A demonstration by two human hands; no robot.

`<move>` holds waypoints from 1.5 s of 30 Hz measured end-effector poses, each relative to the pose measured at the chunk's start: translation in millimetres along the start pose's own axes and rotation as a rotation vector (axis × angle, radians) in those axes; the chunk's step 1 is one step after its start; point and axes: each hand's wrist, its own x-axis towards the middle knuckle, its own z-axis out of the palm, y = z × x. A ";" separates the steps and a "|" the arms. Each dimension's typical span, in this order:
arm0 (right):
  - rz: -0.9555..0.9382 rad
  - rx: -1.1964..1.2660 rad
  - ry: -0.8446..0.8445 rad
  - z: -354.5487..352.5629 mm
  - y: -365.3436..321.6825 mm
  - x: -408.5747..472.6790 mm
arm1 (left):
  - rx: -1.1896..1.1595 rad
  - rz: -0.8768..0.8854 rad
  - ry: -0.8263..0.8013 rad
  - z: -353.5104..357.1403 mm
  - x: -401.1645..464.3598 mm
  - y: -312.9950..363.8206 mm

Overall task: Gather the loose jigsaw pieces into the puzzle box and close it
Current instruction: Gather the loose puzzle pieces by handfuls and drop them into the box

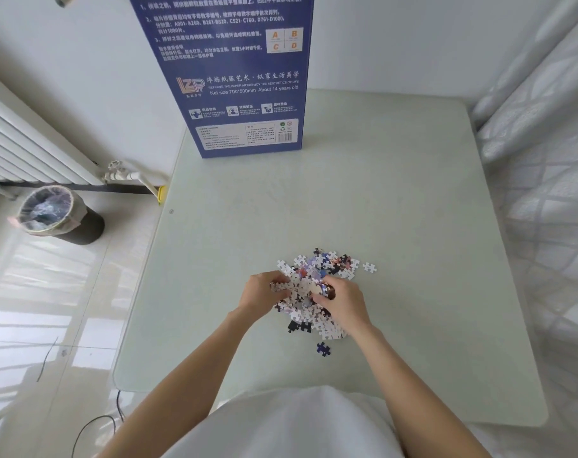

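Your left hand (264, 292) and right hand (342, 300) are both on the pile of jigsaw pieces (309, 285), one on each side of it, with the fingers curled inward around a clump of pieces held between them. Your left fingers are closed on the pile's left part, your right fingers on its right part; the knuckles of both hands face up. Both forearms reach in from the near edge of the table (413, 209).

The pile sits on the table surface toward the near edge, roughly midway between the left and right edges. Most pieces show white backs; some show blue, pink and dark printed faces. More pieces lie heaped beyond your fingers on the far side. Several have strayed: one white piece (369, 267) lies just beside the pile on its right, a dark pair (299, 326) lies at its near-left side, and one dark blue piece (323, 349) lies apart, nearer to you.

You have the blue puzzle box (244, 94) standing upright at the far edge of the table, left of centre, well apart from the pile, its printed back panel facing you. Whether it is open at the top cannot be told.

Off the table's left edge, a lined waste bin (54, 211) stands on the tiled floor below a white radiator (23, 143).
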 end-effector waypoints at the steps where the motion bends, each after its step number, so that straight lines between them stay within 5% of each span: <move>1: 0.003 0.000 -0.006 -2.1 -0.7 0.9 | 0.002 -0.002 -0.004 -1.4 0.0 -1.4; 10: -0.153 0.082 -0.013 -60.8 -44.1 23.1 | -0.109 0.198 0.057 -67.1 6.6 30.4; 21: -0.560 0.340 0.215 -218.0 -229.4 122.6 | -0.171 0.662 0.490 -281.6 53.9 166.0; 29: -0.693 0.294 0.398 -273.1 -322.5 217.6 | -0.268 0.709 0.700 -388.8 119.9 235.9; 37: -0.724 -0.070 0.412 -275.1 -346.0 255.8 | 0.196 0.615 0.648 -403.1 152.9 211.2; 45: -0.743 -0.545 0.256 -265.9 -359.5 254.7 | 0.424 0.540 0.655 -400.9 152.5 201.6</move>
